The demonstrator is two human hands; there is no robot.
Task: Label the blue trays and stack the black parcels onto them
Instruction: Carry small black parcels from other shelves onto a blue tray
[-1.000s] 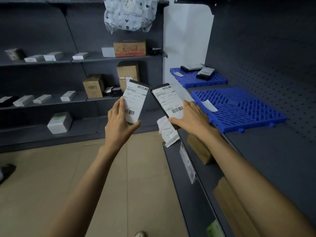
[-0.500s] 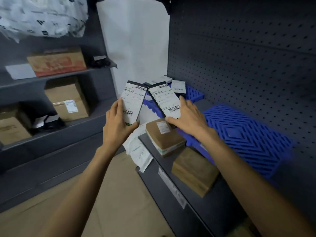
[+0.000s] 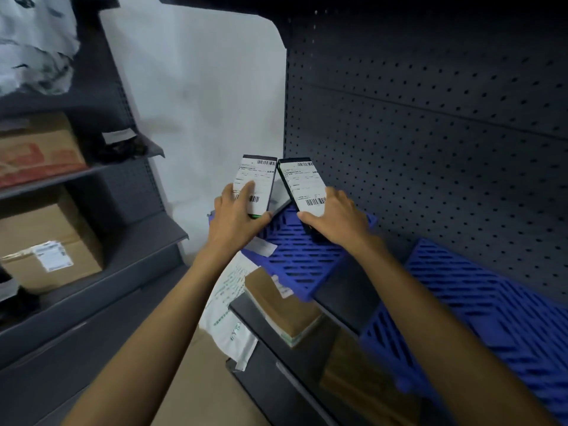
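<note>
A black parcel (image 3: 256, 182) is held in the left hand (image 3: 235, 222), with fingers and thumb curled round its lower end. A second black parcel (image 3: 302, 184) is held the same way in the right hand (image 3: 336, 224). Both are over the far blue tray (image 3: 295, 259). The stacking step seems to be in hand; next they should be laid flat there and let go.
</note>
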